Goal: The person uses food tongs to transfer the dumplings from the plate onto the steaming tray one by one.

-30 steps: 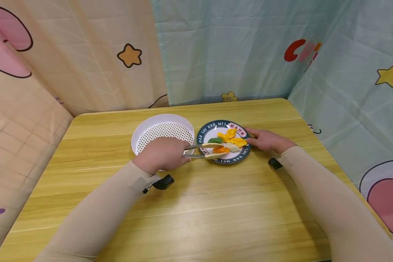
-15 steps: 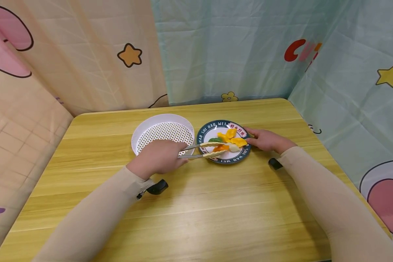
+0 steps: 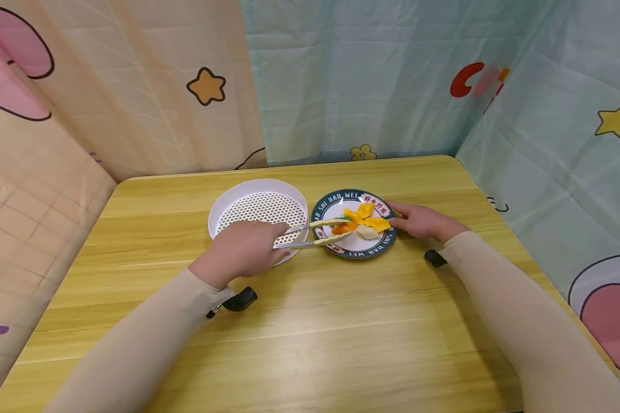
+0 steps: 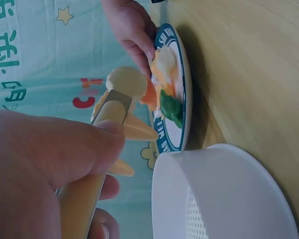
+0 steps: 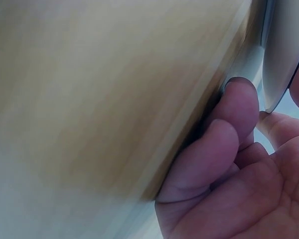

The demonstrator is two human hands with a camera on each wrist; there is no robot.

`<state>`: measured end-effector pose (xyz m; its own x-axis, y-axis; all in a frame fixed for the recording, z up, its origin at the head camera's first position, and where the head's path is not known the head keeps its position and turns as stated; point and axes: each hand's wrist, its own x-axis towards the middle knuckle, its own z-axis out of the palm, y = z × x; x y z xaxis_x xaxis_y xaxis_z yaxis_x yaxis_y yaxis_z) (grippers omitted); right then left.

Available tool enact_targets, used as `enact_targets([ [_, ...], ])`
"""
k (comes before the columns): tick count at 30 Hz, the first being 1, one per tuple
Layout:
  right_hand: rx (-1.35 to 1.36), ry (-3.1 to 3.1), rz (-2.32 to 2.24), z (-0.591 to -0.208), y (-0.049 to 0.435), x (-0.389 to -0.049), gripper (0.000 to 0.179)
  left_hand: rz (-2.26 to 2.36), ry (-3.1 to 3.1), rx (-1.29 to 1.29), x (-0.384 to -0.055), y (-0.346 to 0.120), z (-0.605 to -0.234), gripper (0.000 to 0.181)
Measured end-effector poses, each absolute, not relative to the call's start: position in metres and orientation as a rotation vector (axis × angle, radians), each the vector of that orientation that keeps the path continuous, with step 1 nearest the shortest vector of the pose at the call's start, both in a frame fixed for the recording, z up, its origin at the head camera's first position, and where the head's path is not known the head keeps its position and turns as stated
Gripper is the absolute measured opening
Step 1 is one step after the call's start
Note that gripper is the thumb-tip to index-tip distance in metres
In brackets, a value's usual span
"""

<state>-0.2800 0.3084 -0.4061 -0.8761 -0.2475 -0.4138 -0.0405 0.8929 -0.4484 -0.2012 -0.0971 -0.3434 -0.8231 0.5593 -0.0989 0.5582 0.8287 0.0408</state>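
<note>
My left hand grips a pair of metal tongs with cream scalloped tips. In the head view the tips reach over the left part of a dark-rimmed plate, with an orange dumpling-like piece between them. Yellow dumpling-like pieces and a white one lie on the plate. A green one shows plainly in the left wrist view, but the tongs mostly cover it from above. My right hand pinches the plate's right rim, thumb and fingers on either side of it.
A white round basket with a perforated bottom stands left of the plate, partly under my left hand and forearm. Everything rests on a wooden table. Printed curtains hang behind its far edge.
My left hand and the tongs have drawn back to the left, and the orange piece has shifted slightly left and up in view with the tips. The right hand stays on the plate rim.
</note>
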Motion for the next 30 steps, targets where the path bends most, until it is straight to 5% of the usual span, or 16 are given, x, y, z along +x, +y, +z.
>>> enact_targets([
  [19, -0.208, 2.585, -0.587, -0.407, 0.309, -0.279, 0.071, 0.005, 3.020, 0.641, -0.200, -0.186, -0.330, 0.058],
  [30, -0.214, 2.575, -0.597, -0.407, 0.308, -0.280, 0.071, -0.069, 2.977, 0.567, -0.217, -0.208, -0.343, 0.040],
])
